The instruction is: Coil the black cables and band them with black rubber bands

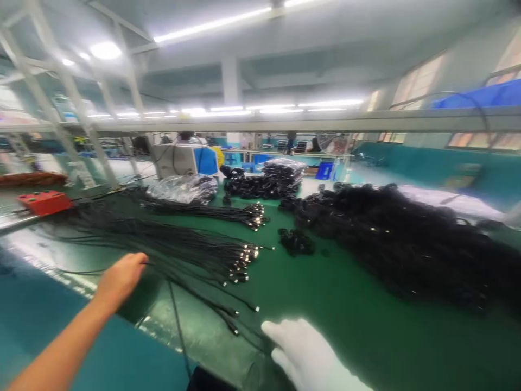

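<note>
The bare left hand is closed around a black cable close to the table's near edge, beside loose cables whose tips point right. The white-gloved right hand is at the near side, a strand by its fingertips, its grip impossible to tell; open green mat stretches from it to the dark coil pile on the right.

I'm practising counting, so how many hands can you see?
2: the bare left hand by the black cables, and the white-gloved right hand near the picture's bottom edge.
</note>
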{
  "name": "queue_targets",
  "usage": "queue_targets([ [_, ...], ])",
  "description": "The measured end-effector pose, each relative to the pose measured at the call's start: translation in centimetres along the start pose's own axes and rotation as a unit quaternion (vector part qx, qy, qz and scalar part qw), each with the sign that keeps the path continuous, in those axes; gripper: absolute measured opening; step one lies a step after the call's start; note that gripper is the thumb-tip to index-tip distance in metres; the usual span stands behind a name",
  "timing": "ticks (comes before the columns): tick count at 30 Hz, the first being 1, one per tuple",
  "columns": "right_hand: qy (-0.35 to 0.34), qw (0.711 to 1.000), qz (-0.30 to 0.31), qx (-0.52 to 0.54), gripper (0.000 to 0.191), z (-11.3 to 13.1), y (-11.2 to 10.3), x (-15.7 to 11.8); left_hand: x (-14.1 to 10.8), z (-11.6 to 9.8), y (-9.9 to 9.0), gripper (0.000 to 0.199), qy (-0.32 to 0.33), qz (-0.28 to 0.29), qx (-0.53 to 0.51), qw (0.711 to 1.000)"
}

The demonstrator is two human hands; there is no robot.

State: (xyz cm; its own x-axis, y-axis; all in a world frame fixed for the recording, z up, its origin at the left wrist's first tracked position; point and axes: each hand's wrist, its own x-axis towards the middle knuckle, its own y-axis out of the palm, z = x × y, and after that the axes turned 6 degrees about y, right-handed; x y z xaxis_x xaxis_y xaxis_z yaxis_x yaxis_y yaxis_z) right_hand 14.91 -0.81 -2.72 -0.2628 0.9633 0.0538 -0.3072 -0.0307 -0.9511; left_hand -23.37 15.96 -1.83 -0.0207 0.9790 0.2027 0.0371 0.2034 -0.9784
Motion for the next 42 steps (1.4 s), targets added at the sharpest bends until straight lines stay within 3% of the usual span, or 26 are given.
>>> queue_targets([
  [3,0.022,0.997,0.065,-0.033,0.024,2.2,0.5,2.1,4.6,0.9,-2.2,0.031,-0.003,-0.015,0.024,1.0],
  [6,0.049,0.996,0.074,-0.024,0.029,3.1,-0.9,3.4,8.3,-1.7,-3.5,0.035,0.009,0.007,0.034,0.999],
  [8,0.089,0.995,0.052,0.011,0.032,2.1,-2.3,3.5,9.6,-6.1,-3.4,0.032,0.049,0.014,0.025,0.998],
  [10,0.143,0.989,0.025,0.035,0.034,-0.1,-3.4,3.1,9.7,-11.8,-2.5,0.032,0.129,0.023,-0.006,0.991],
  [13,0.226,0.973,-0.002,0.056,0.038,-4.4,-3.9,2.4,8.0,-21.1,-0.4,0.027,0.278,0.072,-0.077,0.955],
  [16,0.272,0.958,-0.019,0.092,0.041,-7.9,-3.4,1.9,5.9,-28.5,1.8,0.016,0.345,0.11,-0.127,0.923],
  [19,0.288,0.949,-0.025,0.127,0.041,-9.7,-2.5,1.6,4.7,-33.4,3.5,0.024,0.34,0.112,-0.148,0.922],
  [21,0.286,0.947,-0.035,0.144,0.04,-10.2,-1.8,1.7,4.2,-35.6,4.4,0.043,0.331,0.108,-0.155,0.925],
  [23,0.281,0.945,-0.049,0.161,0.04,-10.5,-1.4,1.8,3.6,-37.2,4.9,0.048,0.34,0.109,-0.162,0.92],
  [26,0.285,0.939,-0.067,0.178,0.038,-11.3,-1.2,1.8,1.6,-38.5,5.0,0.028,0.383,0.127,-0.177,0.898],
  [28,0.292,0.94,-0.074,0.161,0.037,-11.7,-1.6,1.6,-0.2,-38.0,4.7,0.026,0.416,0.147,-0.189,0.877],
  [33,0.238,0.967,-0.058,0.068,0.026,-11.8,-3.1,0.4,-3.9,-33.4,2.3,0.036,0.473,0.209,-0.234,0.823],
  [37,0.21,0.976,-0.039,0.05,0.025,-11.9,-4.7,-0.6,-4.7,-29.8,0.8,0.036,0.455,0.244,-0.358,0.778],
  [40,0.223,0.968,-0.08,0.087,0.027,-12.7,-6.5,-1.1,-4.1,-28.3,0.7,0.027,0.407,0.212,-0.359,0.813],
  [42,0.272,0.944,-0.13,0.133,0.026,-13.2,-7.7,-1.2,-3.3,-28.2,1.0,0.021,0.376,0.19,-0.328,0.846],
])
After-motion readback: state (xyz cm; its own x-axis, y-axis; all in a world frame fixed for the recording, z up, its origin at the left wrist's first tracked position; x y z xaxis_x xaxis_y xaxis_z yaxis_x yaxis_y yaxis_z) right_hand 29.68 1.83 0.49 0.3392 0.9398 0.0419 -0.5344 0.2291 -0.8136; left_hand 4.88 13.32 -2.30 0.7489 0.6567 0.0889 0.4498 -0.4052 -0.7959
